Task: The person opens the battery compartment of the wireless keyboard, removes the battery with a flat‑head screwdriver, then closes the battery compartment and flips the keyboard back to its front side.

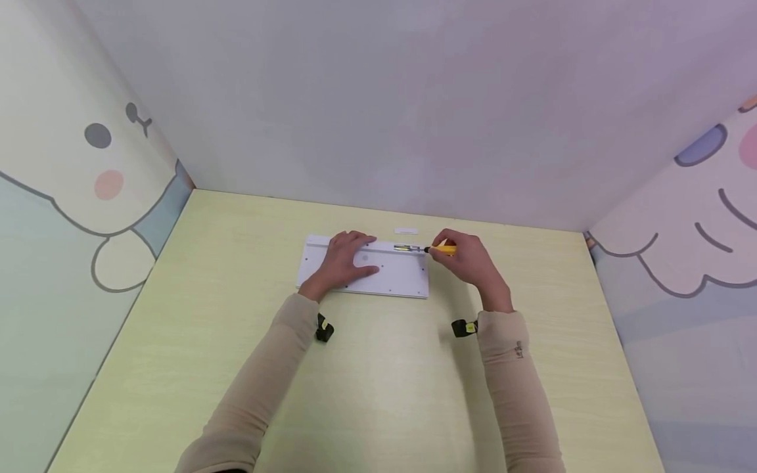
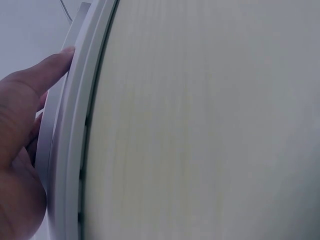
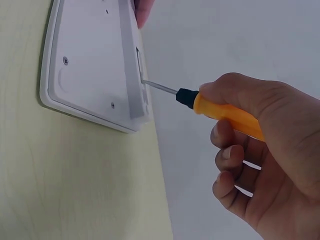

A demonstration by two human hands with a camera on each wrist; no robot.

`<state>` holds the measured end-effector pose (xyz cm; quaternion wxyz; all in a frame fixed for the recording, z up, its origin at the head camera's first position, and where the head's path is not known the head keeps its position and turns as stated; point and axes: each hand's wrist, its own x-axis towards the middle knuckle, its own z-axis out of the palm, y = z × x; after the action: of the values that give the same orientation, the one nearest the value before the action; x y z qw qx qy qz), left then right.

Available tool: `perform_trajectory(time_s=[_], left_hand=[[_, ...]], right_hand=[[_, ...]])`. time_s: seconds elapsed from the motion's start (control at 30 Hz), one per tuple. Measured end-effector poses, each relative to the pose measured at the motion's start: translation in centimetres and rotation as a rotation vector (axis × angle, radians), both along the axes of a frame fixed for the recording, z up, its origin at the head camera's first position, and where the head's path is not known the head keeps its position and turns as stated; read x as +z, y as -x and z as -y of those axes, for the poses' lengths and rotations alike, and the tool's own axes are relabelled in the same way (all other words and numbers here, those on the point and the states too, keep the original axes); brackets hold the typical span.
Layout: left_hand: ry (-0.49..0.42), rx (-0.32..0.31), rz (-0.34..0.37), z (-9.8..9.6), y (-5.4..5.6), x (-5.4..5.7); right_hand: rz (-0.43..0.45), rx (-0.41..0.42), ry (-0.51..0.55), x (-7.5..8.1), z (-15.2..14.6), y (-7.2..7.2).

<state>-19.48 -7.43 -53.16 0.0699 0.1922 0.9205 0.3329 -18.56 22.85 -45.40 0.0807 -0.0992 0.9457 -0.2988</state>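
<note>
A white keyboard [image 1: 396, 279] lies underside up on the table, small screws dotted over its back. Spread across its left part, my left hand [image 1: 343, 259] rests on it; in the left wrist view the thumb [image 2: 50, 72] touches the keyboard near its edge. My right hand [image 1: 467, 256] grips a screwdriver by its yellow handle [image 3: 230, 114], thumb on top and fingers curled beneath. The shaft's tip meets the raised long edge of the keyboard, at an open battery slot [image 3: 139, 62]. Something shiny shows in that slot in the head view, too small to make out.
A small white strip [image 1: 406, 230], like a battery cover, lies just beyond the keyboard. The pale wooden table [image 1: 378, 381] ends at a plain back wall [image 1: 378, 118]. Side walls with cartoon prints stand at left and right.
</note>
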Motion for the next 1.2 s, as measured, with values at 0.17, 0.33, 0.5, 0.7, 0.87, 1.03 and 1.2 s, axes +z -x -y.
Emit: perform_trajectory(time_s=[0.17,0.33,0.5,0.7,0.87,1.03,1.2], left_hand=[[-0.005,-0.001,-0.006,-0.1,0.0,0.0],[-0.002,-0.002,-0.006,-0.1,0.0,0.0],[-0.008,-0.008,-0.021,-0.1,0.0,0.1],[-0.013,-0.008,-0.026,-0.1,0.0,0.1],[-0.01,-0.005,-0.028,-0.1,0.1,0.0],[-0.006,-0.006,-0.031,-0.1,0.1,-0.2],[-0.001,-0.005,-0.033,-0.2,0.2,-0.2]], right_hand=[[-0.043,0.029,-0.107,0.7,0.8,0.2],[-0.07,0.067,-0.192,1.5,1.5,0.5],[-0.069,0.094,-0.252,2.4,2.3,0.7],[-0.065,0.114,-0.306,3.0,2.9,1.3],[-0.067,0.115,-0.323,3.5,3.4,1.6],[-0.076,0.099,-0.323,3.6,4.1,1.6],[-0.078,0.095,-0.288,3.7,4.3,1.6]])
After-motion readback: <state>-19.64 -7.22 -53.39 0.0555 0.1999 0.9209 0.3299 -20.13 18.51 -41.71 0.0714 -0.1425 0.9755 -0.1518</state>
